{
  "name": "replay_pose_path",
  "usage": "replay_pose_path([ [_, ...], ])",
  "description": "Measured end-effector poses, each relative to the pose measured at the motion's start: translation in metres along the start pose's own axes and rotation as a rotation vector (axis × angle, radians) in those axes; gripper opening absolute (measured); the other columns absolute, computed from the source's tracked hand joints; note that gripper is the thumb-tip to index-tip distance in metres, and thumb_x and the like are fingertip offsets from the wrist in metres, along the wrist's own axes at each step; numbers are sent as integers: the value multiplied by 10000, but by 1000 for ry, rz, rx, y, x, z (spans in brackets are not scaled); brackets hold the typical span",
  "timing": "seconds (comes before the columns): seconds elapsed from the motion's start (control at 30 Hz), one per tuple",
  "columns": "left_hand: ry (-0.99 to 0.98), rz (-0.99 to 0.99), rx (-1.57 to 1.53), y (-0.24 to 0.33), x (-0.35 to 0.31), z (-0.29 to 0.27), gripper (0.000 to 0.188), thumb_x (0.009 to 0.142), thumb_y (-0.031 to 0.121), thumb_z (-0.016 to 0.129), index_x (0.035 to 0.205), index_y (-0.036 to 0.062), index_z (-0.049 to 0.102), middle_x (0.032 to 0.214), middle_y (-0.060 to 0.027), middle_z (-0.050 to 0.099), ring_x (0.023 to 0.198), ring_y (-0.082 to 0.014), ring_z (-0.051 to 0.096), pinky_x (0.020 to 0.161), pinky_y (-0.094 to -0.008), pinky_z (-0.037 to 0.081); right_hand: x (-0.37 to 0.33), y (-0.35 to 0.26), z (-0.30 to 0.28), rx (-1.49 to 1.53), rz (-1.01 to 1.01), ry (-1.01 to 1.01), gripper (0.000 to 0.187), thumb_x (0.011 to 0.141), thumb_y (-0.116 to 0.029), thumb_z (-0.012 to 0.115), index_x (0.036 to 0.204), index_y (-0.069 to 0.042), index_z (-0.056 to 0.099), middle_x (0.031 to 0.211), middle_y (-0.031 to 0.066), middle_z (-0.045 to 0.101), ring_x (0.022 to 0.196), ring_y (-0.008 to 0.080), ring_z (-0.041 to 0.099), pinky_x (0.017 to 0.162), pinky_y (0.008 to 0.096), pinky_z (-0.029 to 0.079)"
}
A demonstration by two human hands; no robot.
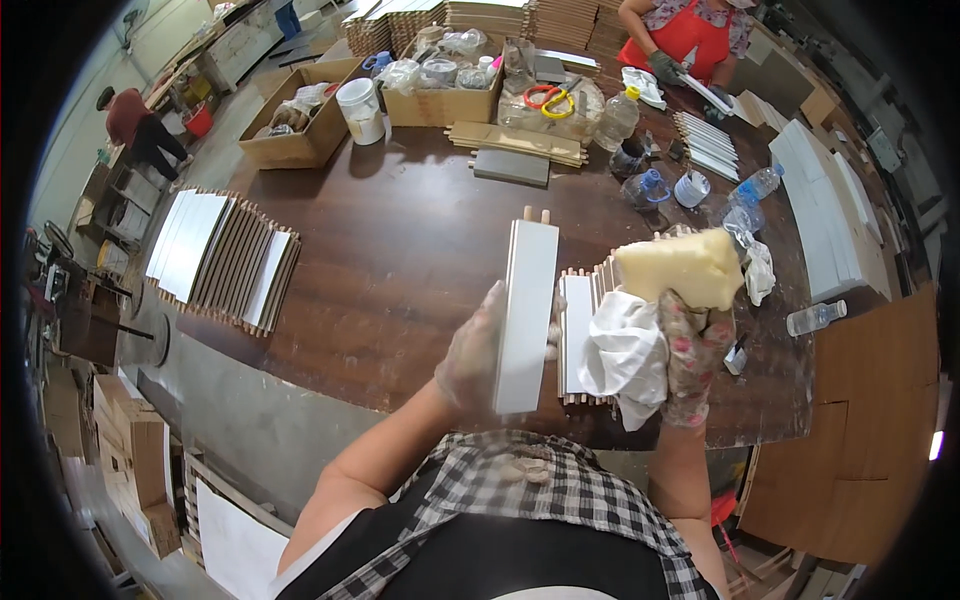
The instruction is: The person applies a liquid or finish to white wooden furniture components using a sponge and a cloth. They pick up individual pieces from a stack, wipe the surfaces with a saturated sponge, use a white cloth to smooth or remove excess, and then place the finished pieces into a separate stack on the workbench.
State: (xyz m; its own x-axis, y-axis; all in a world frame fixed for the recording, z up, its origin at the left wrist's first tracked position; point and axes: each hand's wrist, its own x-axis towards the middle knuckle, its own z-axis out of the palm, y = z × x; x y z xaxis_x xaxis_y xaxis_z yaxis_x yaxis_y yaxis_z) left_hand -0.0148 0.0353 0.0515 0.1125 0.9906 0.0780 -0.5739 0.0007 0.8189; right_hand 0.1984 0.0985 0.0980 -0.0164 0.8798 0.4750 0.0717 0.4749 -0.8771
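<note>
My gloved left hand (468,345) grips the edge of a narrow white board (527,310), held up on its long side with wooden dowels at its far end. Over at the right, my right hand (690,350), in a stained glove, is closed on a thick yellow sponge (690,268). A crumpled white cloth (622,350) lies against that hand; whether the fingers hold it too I cannot tell. Beneath the cloth and sponge is a row of similar doweled boards (574,335), partly covered. Another row of white boards (215,260) rests at the table's left.
Along the far side of the brown table (400,270) stand cardboard boxes (440,106), a white bucket (361,112) and scissors (550,100). Bottles and a small tub (691,188) cluster at right. A co-worker in a red apron (680,45) handles a strip beyond.
</note>
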Motion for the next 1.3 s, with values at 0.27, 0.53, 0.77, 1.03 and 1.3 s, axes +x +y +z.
replay_pose_path([
  [0.27,-20,-220,-555,-1,10,-6,477,963,380,372,1296,41,393,1042,-162,545,839,-210,589,648,-305,544,-27,18,-27,-243,91,-92,507,733,-164,745,1114,42,481,921,106,606,735,169,613,659,278,532],
  [0.53,-92,-391,-762,-4,3,-5,482,937,181,443,1376,43,302,1176,-231,472,664,-239,540,470,-261,485,11,11,-38,168,291,-70,445,801,-158,685,1154,19,481,987,88,581,845,174,597,702,309,525],
  [0.77,-344,-146,38,-4,-3,-3,598,900,124,490,1418,57,198,1317,-177,416,1069,-313,546,702,-353,588,-17,66,-18,748,384,-151,527,813,-44,638,1286,-52,406,1173,74,529,1025,181,543,867,324,481],
  [1.03,-173,-83,201,-25,-11,-7,765,817,316,636,1401,18,242,1414,-162,321,1264,-236,388,1053,-374,326,-60,66,22,570,380,-116,374,898,-172,547,1224,-3,475,1120,104,562,971,185,579,842,305,493],
  [1.3,133,437,1842,-4,-27,-44,598,748,-20,572,1310,148,454,1236,-87,560,1119,-248,528,918,-398,395,-66,61,-4,587,369,-187,347,898,-149,542,1208,-9,472,1105,116,583,976,218,596,850,311,507],
])
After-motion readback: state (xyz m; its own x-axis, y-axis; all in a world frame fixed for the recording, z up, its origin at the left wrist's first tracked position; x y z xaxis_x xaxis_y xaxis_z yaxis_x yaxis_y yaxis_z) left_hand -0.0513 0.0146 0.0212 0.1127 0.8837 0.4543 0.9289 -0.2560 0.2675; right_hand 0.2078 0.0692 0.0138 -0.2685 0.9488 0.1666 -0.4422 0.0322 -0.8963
